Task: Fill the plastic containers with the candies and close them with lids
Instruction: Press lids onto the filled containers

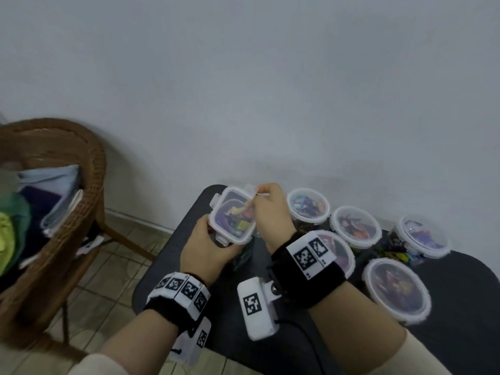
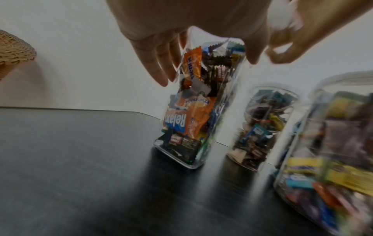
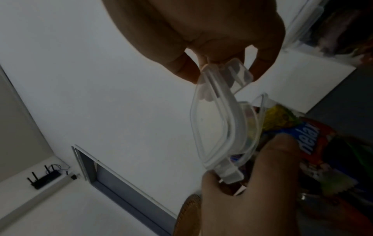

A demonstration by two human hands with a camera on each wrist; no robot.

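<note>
Beside the round lidded jars (image 1: 355,228), the left hand (image 1: 205,249) grips the square candy container (image 2: 198,105) while the right hand (image 1: 272,209) pinches its lid's (image 1: 233,215) clip tab.

Nearest round jar (image 2: 331,159) — blurred, cut off at right edge.

The left hand (image 2: 181,32) grips a candy-filled square container (image 2: 199,103) (upright) on the dark table (image 2: 80,159).

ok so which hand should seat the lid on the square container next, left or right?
Right. The right hand already pinches the lid by its flap, the lid tilted over the square container. The left hand grips that container's upper wall, so it is busy steadying it.
</note>
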